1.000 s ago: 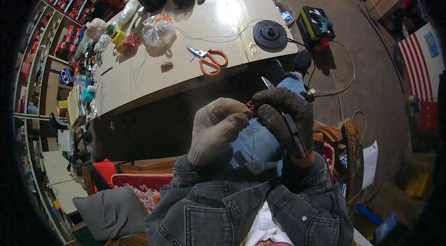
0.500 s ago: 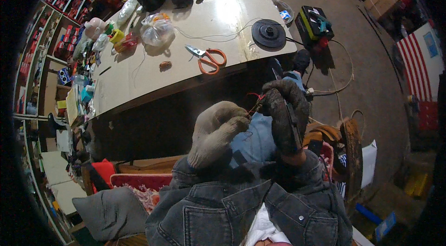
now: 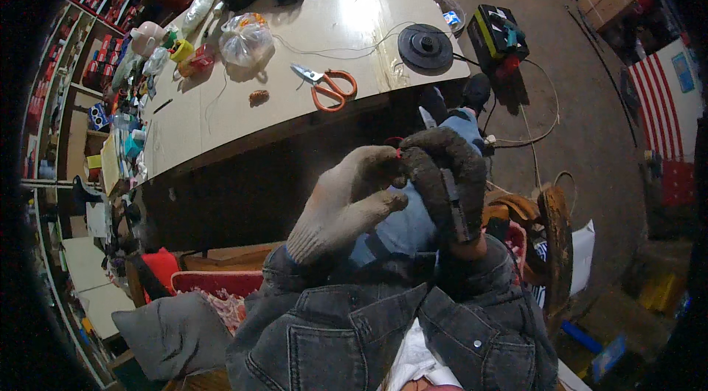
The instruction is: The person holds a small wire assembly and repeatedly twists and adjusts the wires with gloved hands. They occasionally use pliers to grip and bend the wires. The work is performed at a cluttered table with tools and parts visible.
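Note:
My left hand (image 3: 346, 199), in a pale knitted glove, has its thumb spread away from its fingers. Its fingertips are close to my right hand, beside a short red wire (image 3: 395, 142). The dirty dark glove of my right hand (image 3: 435, 170) is closed around a knife, whose blade (image 3: 428, 117) sticks out past the far side of the fist. The knife's grey handle (image 3: 452, 203) lies along the palm toward the wrist. My right fingertips also seem to pinch the red wire; its lower end is hidden.
On the table (image 3: 295, 111) lie orange-handled scissors (image 3: 329, 88), a small copper-coloured coil (image 3: 259, 97), a tied plastic bag (image 3: 247, 40) and a round black kettle base (image 3: 425, 49). A black and yellow box (image 3: 498, 35) stands on the floor at right, near a loose cord (image 3: 554, 122).
My left thumb and fingers have parted from their pinch on the thin wires. My right hand has shifted slightly left, still holding the knife.

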The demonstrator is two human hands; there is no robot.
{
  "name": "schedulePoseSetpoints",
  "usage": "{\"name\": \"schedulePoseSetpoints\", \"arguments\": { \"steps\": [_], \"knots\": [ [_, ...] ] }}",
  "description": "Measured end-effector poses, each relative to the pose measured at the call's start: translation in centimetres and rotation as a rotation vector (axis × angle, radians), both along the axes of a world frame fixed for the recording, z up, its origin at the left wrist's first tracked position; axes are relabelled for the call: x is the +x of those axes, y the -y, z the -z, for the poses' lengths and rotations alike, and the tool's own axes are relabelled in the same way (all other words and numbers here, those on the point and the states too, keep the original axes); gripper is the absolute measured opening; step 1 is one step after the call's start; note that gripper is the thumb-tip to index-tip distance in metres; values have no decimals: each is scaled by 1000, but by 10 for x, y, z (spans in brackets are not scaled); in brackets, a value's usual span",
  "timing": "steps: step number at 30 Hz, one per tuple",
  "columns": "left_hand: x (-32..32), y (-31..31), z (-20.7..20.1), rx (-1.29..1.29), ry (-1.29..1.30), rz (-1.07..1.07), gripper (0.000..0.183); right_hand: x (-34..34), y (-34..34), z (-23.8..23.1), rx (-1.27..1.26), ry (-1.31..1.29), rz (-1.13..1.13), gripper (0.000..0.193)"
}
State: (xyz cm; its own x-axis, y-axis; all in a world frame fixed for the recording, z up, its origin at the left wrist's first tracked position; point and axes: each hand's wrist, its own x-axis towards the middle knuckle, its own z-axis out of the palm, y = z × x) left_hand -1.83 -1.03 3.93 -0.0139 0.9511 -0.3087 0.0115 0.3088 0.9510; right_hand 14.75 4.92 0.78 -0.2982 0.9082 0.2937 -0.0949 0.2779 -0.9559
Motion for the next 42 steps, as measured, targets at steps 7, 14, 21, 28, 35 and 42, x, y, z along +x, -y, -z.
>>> {"name": "schedulePoseSetpoints", "arguments": {
  "steps": [7, 14, 21, 28, 35, 42],
  "knots": [
    [-11, 0, 4, -13, -19, -31, 27, 18, 0, 4, -139, -24, 56, 29],
    [-9, 0, 9, 67, -56, -7, 19, 17, -2, 10, 229, 231, -65, 24],
    [-14, 7, 8, 87, 23, 79, 22, 3, -6, -3, 142, 55, -197, 22],
    [4, 14, 21, 159, 318, -39, 26, 7, 27, 45, 78, -137, -197, 28],
    [-1, 26, 61, 252, 417, -106, 38, 10, 41, 69, 411, 155, -62, 41],
    [2, 37, 93, 242, 556, -228, 31, 10, 54, 54, -178, 160, -68, 45]
  ]
}}
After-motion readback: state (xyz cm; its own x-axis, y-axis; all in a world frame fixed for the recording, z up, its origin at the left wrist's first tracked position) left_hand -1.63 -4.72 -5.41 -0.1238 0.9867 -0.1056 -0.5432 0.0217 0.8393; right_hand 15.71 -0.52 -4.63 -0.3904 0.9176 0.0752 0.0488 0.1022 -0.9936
